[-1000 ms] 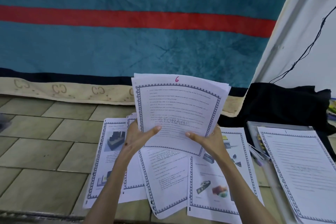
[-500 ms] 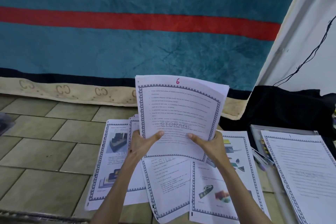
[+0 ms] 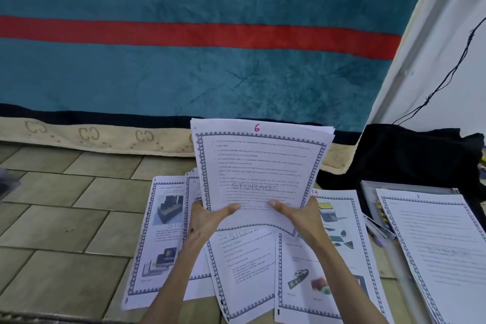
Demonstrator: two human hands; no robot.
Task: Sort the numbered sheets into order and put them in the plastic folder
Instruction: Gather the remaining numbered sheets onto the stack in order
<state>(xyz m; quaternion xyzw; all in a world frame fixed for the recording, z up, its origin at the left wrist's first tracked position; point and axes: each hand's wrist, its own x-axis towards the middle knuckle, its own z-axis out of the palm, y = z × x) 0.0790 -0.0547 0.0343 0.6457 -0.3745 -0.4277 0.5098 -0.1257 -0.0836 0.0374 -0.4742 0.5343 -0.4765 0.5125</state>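
Squared up since a moment ago, thin paper stack (image 3: pixel 259 179) now stands nearly upright.
Left hand (image 3: pixel 207 221) and right hand (image 3: pixel 299 216) pinch its lower edge, thumbs across sheet 6's bordered face.

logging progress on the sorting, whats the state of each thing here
held stack: raised off the floor, sheet 6 on top
left hand: grips the stack's lower left edge
right hand: grips the stack's lower right edge
loose sheets: spread overlapping on the tiles
sheet 14: flat, partly covered
sheet 1: lying on the plastic folder
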